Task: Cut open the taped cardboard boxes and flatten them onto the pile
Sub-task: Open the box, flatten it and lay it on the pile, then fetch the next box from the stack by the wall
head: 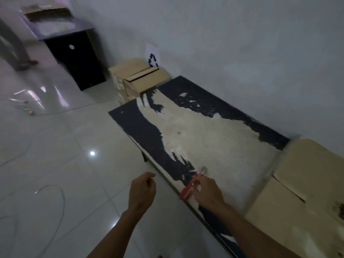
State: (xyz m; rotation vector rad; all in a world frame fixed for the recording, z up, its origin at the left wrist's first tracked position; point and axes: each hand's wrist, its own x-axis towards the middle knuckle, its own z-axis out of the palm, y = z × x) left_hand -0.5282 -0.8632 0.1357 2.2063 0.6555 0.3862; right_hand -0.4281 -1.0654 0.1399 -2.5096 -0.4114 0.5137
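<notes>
A red-handled cutter (189, 187) lies at the near edge of a worn black table (135, 125), and my right hand (206, 192) grips it, blade tip pointing away from me. My left hand (142, 192) hovers over the floor just left of the table edge, fingers loosely curled, holding nothing. A cardboard box (301, 192) stands on the table's right end, its top flaps split along the seam. A pile of flattened cardboard (141, 79) sits on the floor beyond the table's far end, under a recycling sign (153, 59) on the wall.
A black cabinet (74, 60) with cardboard on top stands at the back left. Another person's legs (16, 51) show at the far left. White cables (55, 198) and a power strip (28, 110) lie on the glossy tiled floor. The wall runs along the table's right side.
</notes>
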